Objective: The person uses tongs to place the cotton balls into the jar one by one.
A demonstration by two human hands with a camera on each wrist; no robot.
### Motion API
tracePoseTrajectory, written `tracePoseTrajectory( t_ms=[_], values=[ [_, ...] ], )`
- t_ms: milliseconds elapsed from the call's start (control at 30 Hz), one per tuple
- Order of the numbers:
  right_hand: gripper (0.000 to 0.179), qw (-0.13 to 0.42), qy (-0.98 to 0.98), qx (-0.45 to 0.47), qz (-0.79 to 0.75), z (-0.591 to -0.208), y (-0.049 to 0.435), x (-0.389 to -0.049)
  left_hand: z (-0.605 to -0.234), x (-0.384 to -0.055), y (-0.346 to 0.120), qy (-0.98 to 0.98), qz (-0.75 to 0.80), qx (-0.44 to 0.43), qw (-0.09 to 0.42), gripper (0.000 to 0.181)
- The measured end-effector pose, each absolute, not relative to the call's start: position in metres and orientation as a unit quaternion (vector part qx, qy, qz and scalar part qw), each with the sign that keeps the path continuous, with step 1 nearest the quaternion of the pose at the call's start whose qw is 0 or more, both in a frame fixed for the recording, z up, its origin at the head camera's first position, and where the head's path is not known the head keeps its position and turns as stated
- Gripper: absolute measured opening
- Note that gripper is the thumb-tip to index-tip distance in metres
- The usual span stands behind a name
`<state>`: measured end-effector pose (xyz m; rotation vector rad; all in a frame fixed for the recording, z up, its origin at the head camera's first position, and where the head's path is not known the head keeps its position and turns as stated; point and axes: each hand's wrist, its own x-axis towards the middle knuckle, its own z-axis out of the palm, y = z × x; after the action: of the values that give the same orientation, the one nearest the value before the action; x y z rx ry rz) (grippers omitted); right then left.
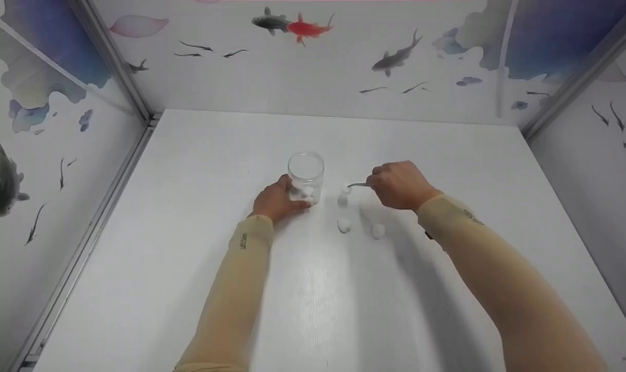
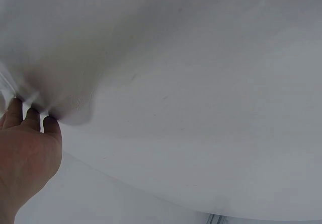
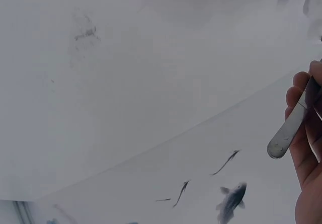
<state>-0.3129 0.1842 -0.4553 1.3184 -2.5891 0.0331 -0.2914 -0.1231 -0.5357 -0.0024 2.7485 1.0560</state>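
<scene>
My left hand [image 1: 277, 200] grips a clear jar [image 1: 306, 166] low on its side, the thumb across the front. Several white cotton balls [image 1: 307, 192] show through its wall; the open rim faces up. In the left wrist view, my left hand's fingers [image 2: 52, 125] lie at the jar's edge, most of which is out of frame. To the right of the jar, my right hand [image 1: 399, 185] pinches metal tweezers [image 1: 362, 184] with a bent tip. A cotton ball [image 1: 346, 190] is at that tip, above the table. The right wrist view shows the tweezers' rounded end [image 3: 282, 142] beside the palm.
Two cotton balls, a left one [image 1: 344, 225] and a right one [image 1: 378, 231], lie on the white table [image 1: 214, 155] nearer the person. Panels printed with fish [image 1: 395, 57] enclose the table at the back and both sides.
</scene>
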Motion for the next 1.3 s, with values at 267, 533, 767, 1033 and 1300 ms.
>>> tracePoseTrajectory(
  t_ms=[267, 533, 767, 1033, 1300],
  values=[
    [0.014, 0.140, -0.882, 0.450, 0.011, -0.431, 0.179, -0.320, -0.538, -0.292, -0.127, 0.929, 0.358, -0.001, 0.095, 0.093],
    [0.014, 0.153, -0.876, 0.458, 0.013, -0.417, 0.169, -0.325, -0.539, -0.291, -0.126, 0.925, 0.367, -0.010, 0.096, 0.095],
    [0.012, 0.159, -0.878, 0.452, 0.006, -0.413, 0.164, -0.323, -0.538, -0.290, -0.122, 0.929, 0.356, -0.006, 0.101, 0.095],
    [0.013, 0.101, -0.884, 0.455, -0.017, -0.432, 0.164, -0.315, -0.535, -0.289, -0.122, 0.933, 0.345, -0.007, 0.103, 0.094],
    [0.013, 0.070, -0.865, 0.497, -0.006, -0.457, 0.162, -0.298, -0.536, -0.291, -0.123, 0.934, 0.344, 0.001, 0.097, 0.089]
  ],
)
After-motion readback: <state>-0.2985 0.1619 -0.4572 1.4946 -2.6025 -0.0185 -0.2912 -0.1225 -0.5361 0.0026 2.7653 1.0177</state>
